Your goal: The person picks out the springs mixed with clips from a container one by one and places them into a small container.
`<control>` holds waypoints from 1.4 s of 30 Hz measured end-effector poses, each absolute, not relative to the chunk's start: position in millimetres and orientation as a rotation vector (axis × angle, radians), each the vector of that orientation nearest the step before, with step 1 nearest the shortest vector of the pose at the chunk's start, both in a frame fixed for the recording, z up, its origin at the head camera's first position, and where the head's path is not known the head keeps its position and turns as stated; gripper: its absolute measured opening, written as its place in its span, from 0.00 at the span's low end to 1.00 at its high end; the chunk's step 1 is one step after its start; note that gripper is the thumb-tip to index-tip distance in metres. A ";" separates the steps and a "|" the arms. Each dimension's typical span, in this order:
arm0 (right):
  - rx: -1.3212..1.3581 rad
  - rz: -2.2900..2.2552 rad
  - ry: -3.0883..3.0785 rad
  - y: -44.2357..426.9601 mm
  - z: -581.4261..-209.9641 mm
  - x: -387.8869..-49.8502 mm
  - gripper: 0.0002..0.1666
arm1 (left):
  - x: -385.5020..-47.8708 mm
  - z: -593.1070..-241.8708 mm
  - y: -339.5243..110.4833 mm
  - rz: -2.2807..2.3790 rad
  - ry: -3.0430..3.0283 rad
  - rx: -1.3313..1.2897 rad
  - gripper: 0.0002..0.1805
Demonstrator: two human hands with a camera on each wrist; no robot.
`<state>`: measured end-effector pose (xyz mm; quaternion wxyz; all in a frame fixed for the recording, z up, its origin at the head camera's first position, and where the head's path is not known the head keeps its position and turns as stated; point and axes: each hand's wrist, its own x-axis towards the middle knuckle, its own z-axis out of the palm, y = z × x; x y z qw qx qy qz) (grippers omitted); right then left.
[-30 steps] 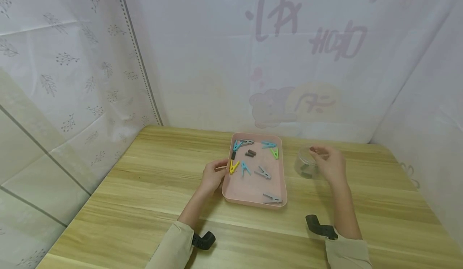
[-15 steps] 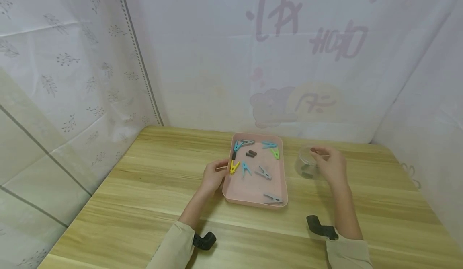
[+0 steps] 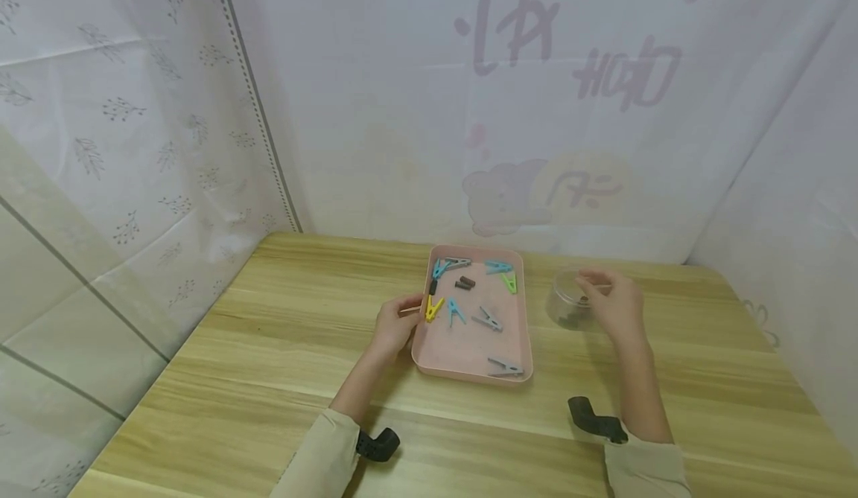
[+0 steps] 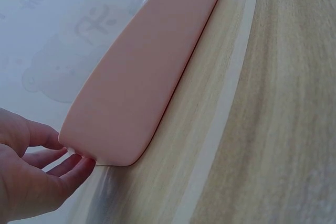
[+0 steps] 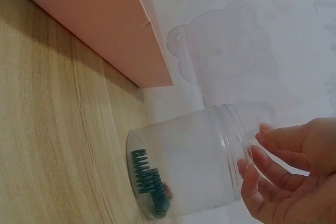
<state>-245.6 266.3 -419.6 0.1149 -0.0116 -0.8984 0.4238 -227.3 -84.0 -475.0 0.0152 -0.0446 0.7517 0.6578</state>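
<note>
My left hand (image 3: 395, 324) grips the left edge of a pink tray (image 3: 456, 353), thumb at the rim and fingers against the outer wall. Inside the tray lie two dark springs (image 3: 467, 281) and several plastic clothes pegs, among them a yellow peg (image 3: 433, 309), a green peg (image 3: 510, 283) and a grey peg (image 3: 488, 319). My right hand (image 3: 613, 304) is over the mouth of a clear round jar (image 3: 561, 301), thumb and fingers apart at its rim, with nothing seen between them. Dark green springs (image 5: 148, 178) lie at the jar's bottom.
Tray and jar stand side by side on a wood-grain table (image 3: 281, 312). A printed white cloth (image 3: 375, 111) hangs behind the table and at both sides. A black bracket (image 3: 378, 446) sits at the left wrist, another bracket (image 3: 593, 420) at the right.
My right fingers have parted and let go of a small reddish-brown item, which now shows lower, by the jar. Left hand and tray stay put.
</note>
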 end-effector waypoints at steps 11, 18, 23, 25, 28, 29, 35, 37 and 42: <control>-0.026 1.278 -2.621 266.4 -415.9 -244.7 0.24 | -227.0 -474.8 -84.5 2.052 2.312 -0.143 0.21; -0.029 1.307 -2.606 264.9 -412.5 -244.3 0.25 | -227.9 -474.1 -84.4 2.053 2.314 -0.134 0.22; -0.012 1.286 -2.590 260.7 -409.6 -243.0 0.23 | -227.0 -473.7 -84.3 2.053 2.310 -0.144 0.22; -0.010 1.285 -2.585 258.8 -409.0 -242.9 0.22 | -226.8 -473.9 -84.4 2.053 2.313 -0.142 0.22; -0.012 1.282 -2.587 256.6 -408.7 -242.7 0.22 | -226.7 -474.6 -84.7 2.049 2.319 -0.135 0.22; -0.013 1.290 -2.585 256.1 -408.7 -242.5 0.22 | -226.8 -474.9 -84.7 2.049 2.319 -0.133 0.22; -0.003 1.327 -2.575 251.7 -407.2 -241.4 0.21 | -226.9 -476.1 -85.0 2.050 2.313 -0.131 0.22; 0.006 1.327 -2.574 250.4 -406.8 -241.3 0.20 | -227.1 -476.2 -85.0 2.050 2.314 -0.137 0.22; 0.015 1.332 -2.572 248.4 -405.5 -241.5 0.20 | -227.4 -475.8 -84.2 2.050 2.321 -0.163 0.21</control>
